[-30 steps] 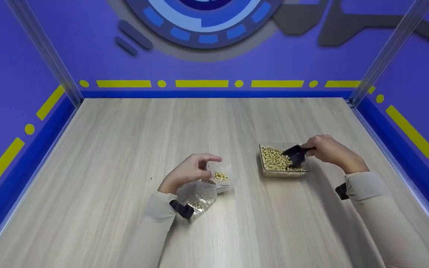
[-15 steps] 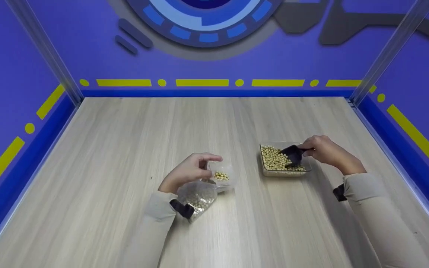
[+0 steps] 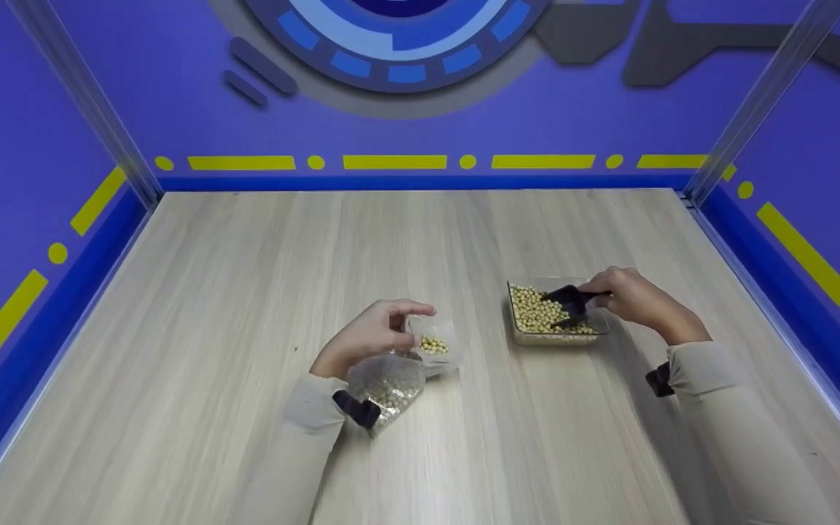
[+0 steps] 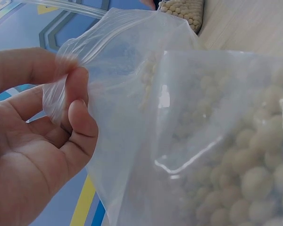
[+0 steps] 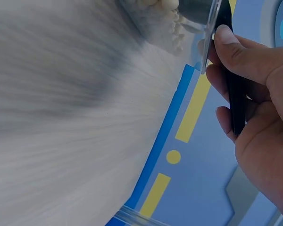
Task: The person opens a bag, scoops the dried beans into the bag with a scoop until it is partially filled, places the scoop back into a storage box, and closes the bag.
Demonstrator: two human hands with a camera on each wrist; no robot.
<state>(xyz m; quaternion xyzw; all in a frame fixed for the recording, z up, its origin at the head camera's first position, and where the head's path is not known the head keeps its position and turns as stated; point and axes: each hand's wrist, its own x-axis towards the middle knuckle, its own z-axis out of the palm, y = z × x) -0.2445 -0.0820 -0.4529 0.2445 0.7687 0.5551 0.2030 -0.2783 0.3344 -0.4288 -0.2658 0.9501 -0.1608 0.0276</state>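
My left hand (image 3: 370, 337) pinches the edge of a clear plastic bag (image 3: 391, 383) near its mouth; in the left wrist view the thumb and fingers (image 4: 78, 87) grip the film. Round pale beans (image 4: 254, 183) fill the lower part of the bag, and a few more show through its open mouth. To the right, my right hand (image 3: 639, 297) holds a black scoop (image 3: 572, 300) by its handle (image 5: 237, 101). The scoop's head lies among the beans (image 3: 537, 310) in a clear rectangular container (image 3: 557, 340).
A light wooden table (image 3: 259, 277) carries the bag and the container, which stand apart with bare wood between them. Blue panels (image 3: 420, 131) with yellow marks rise at the back and both sides. Black wrist straps (image 3: 356, 410) sit at the sleeves.
The scoop and my right hand have shifted slightly left, with the scoop's head moving further across the beans. My left hand and the bag have stayed in place.
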